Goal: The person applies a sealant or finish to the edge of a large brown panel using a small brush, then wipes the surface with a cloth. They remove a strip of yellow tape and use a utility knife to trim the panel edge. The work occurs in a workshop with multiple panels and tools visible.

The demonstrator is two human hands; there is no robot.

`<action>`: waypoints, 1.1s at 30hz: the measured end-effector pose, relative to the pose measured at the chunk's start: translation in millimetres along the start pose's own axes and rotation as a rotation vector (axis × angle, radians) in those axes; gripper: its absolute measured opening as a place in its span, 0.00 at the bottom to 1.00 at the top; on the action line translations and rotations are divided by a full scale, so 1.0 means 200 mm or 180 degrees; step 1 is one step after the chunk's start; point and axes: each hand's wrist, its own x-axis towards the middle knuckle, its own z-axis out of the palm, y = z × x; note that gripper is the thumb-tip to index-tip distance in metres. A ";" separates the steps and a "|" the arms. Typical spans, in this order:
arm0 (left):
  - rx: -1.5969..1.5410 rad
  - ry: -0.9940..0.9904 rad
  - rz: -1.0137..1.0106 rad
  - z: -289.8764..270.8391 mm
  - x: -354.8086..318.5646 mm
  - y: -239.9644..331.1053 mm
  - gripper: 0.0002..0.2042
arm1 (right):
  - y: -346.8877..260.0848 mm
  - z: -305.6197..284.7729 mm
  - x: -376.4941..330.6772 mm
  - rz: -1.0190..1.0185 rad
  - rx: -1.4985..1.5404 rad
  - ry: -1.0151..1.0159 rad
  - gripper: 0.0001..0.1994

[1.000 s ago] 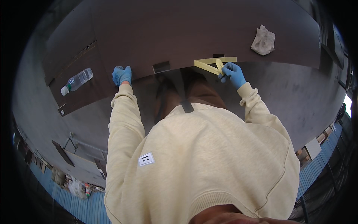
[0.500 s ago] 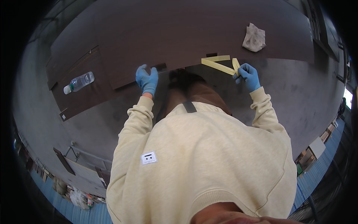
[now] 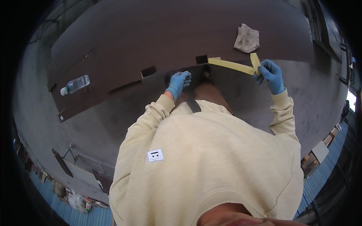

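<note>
My right hand (image 3: 272,75) is closed on a roll of yellow tape (image 3: 255,62), pinched between thumb and fingers. From the roll a strip of tape (image 3: 232,66) runs taut to the left, its far end lying on the front edge of a dark brown panel (image 3: 169,34), beside a dark rectangular notch (image 3: 201,59). In front of that edge, my left hand (image 3: 178,84) hangs with nothing seen in it, its fingers loosely bent and partly apart. Both hands wear blue gloves.
A crumpled pale cloth (image 3: 247,38) lies on the panel at the right. On the left, a clear plastic bottle (image 3: 76,84) rests on its side on another brown board (image 3: 88,100). A second notch (image 3: 148,71) breaks the panel's edge. Low racks (image 3: 85,165) stand behind on the left.
My right hand has moved right with the roll, and the tape strip has straightened and lengthened. My left hand has come away from the panel edge, toward the right, its fingers more bent.
</note>
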 end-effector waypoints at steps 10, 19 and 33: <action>-0.0825 -0.0224 -0.0920 0.73 0.22 -0.17 0.25 | 0.08 -0.30 -0.03 0.0152 0.0421 -0.0305 0.05; -0.2650 0.0101 -0.1004 1.17 0.38 -0.17 0.30 | 0.04 -0.59 -0.02 0.0109 0.0321 -0.0699 0.05; -0.3075 -0.0360 -0.0570 1.49 0.32 -0.06 0.18 | 0.05 -1.06 -0.15 -0.0539 0.0894 -0.0253 0.07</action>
